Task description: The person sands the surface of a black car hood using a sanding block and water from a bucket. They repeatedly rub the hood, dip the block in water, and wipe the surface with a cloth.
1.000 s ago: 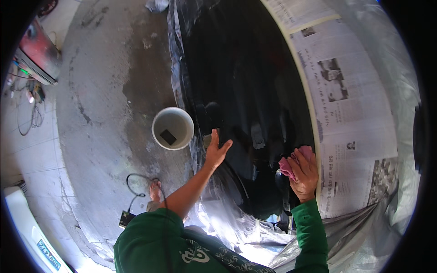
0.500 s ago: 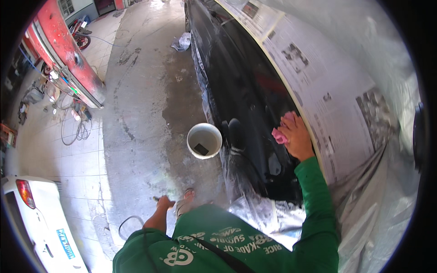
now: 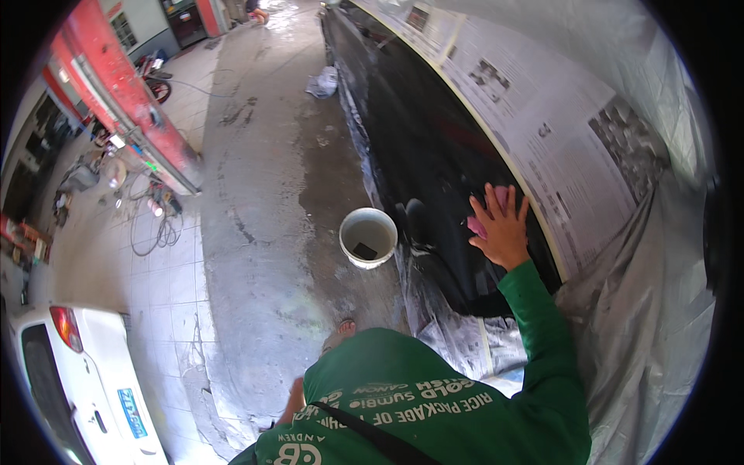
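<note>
My right hand [image 3: 504, 236] lies with fingers spread over a crumpled pink cloth [image 3: 477, 227] on the glossy black side panel [image 3: 442, 178] of a vehicle. Part of the cloth shows between the fingers and beside the thumb; the palm hides the rest. Of my left hand [image 3: 294, 399] only a strip of skin shows beside my green shirt, its fingers out of sight. Between my body and the panel stands a white bucket [image 3: 346, 248] of cloudy water, with a dark rectangular block [image 3: 364, 251] inside.
Newspaper [image 3: 535, 132] and plastic sheeting [image 3: 651, 325] cover the vehicle above and behind the panel. Plastic also hangs along its lower edge. Left are a red pillar [image 3: 124, 101], coiled hoses [image 3: 159, 236] and a white car [image 3: 101, 380]. A plastic bag [image 3: 322, 82] lies farther ahead.
My right hand has gone from gripping the bunched cloth to lying spread over it. My left hand has drawn back behind my shirt. The view has shifted, moving the bucket rightward in the picture.
</note>
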